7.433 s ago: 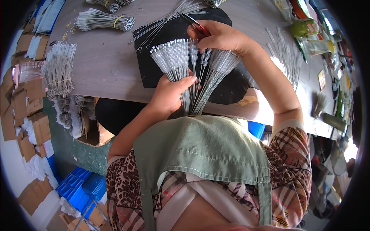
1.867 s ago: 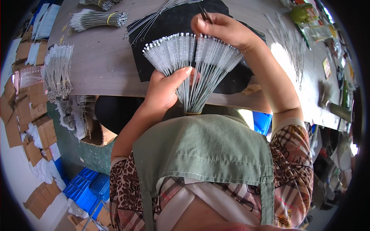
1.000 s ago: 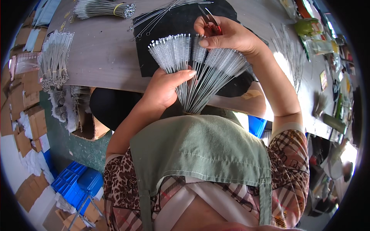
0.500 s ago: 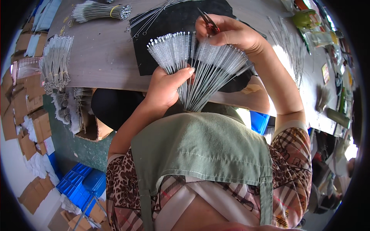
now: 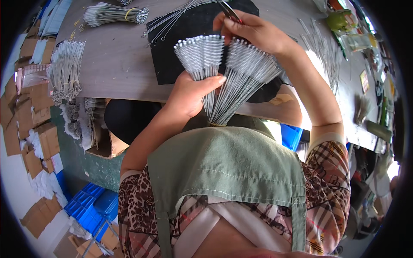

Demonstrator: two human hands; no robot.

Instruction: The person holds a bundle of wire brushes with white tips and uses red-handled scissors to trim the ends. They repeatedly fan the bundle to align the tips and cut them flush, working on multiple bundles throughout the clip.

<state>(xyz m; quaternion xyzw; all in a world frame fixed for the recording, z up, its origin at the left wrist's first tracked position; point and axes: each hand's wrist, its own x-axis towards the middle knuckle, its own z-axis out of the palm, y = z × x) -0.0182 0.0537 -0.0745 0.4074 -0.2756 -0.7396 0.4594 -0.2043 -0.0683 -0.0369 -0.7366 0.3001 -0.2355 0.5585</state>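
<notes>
My left hand (image 5: 189,92) grips a fanned bundle of wire tube brushes (image 5: 254,64) by their thin stems, thumb across the front. The white bristle ends spread upward in two groups with a gap between them. At the bottom, against my apron, a yellowish band gathers the stems. My right hand (image 5: 254,32) is closed around small dark-bladed scissors (image 5: 230,12) with some red at the handle, blades pointing up and away. Its fingertips are just above the brush tips at the gap; whether they touch any brush I cannot tell.
A black mat (image 5: 165,64) lies under my hands on the table (image 5: 116,64), with loose looped wires (image 5: 167,26) on it. Banded brush bundles (image 5: 114,13) lie at the far left, more (image 5: 66,71) at the left edge. Loose brushes (image 5: 320,56) lie right. Blue crates (image 5: 88,204) stand on the floor.
My right hand has lifted a little away from the brush tips, scissors still in it. The gap between the two brush groups has widened. My left hand keeps its grip, shifted slightly right.
</notes>
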